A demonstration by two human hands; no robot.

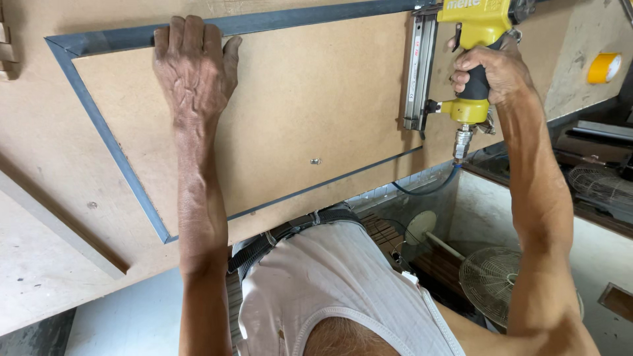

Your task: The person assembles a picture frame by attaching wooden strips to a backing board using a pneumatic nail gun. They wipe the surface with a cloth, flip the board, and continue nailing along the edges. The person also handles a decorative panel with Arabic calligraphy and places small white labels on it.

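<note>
A brown hardboard backing panel (pixel 310 99) lies inside a dark grey picture frame (pixel 99 125) on a workbench. My left hand (pixel 194 66) presses flat on the panel's far left, fingers hooked over the frame's far rail. My right hand (pixel 491 69) grips the black handle of a yellow pneumatic nail gun (pixel 471 26), whose long metal magazine (pixel 420 72) stands over the panel's right edge. A blue air hose (pixel 428 188) hangs from the gun's fitting.
The bench top (pixel 39 264) of pale board extends left, with a thin wooden strip (pixel 59 227) lying on it. A yellow tape roll (pixel 603 68) sits at the far right. Below the bench edge stand fans (pixel 491 277) on the floor.
</note>
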